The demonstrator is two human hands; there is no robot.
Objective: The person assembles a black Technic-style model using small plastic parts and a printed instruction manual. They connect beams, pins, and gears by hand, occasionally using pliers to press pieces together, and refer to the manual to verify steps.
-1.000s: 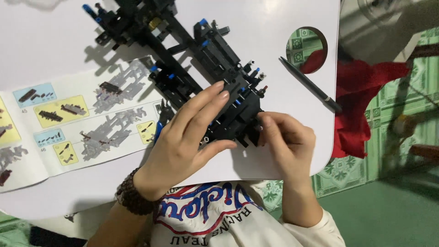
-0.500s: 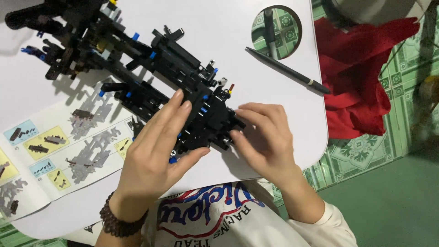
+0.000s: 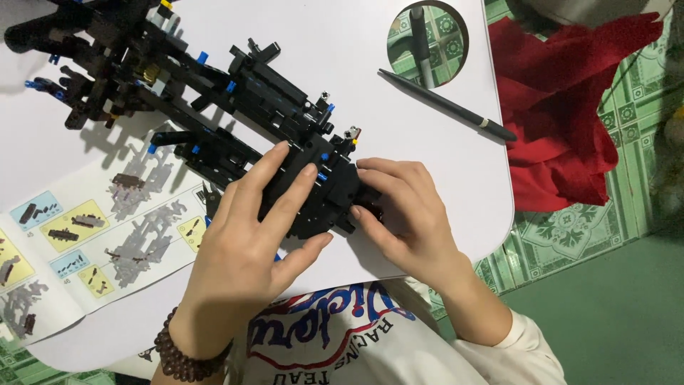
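Hands: two. Left hand (image 3: 246, 239) lies flat and open over the near end of the model (image 3: 214, 121), fingers spread across it; right hand (image 3: 406, 214) pinches that same end from the right, fingertips curled closed on a small black part.
Bracelet: one, dark beads, on the left wrist (image 3: 187, 354), nearer than the model.
Model: one, long, black with blue pins, lying on the counter (image 3: 427, 142) and running from the hands away to the far left.
Risk, near end: pressing hard with the flat left hand could, I judge, pop pins loose or skew the joint under it.
Risk, far end: the model's far half is unsupported by either hand; a sideways push might swing it or shed pieces.
Booklet: one, open, left of the model (image 3: 78, 249).
Pen: one, dark, right of the model (image 3: 449, 105); a nudge could roll it off the edge.
Hole: one, round, beyond the pen (image 3: 427, 43).
Cloth: one, red, far right of the model, off the counter (image 3: 570, 114).
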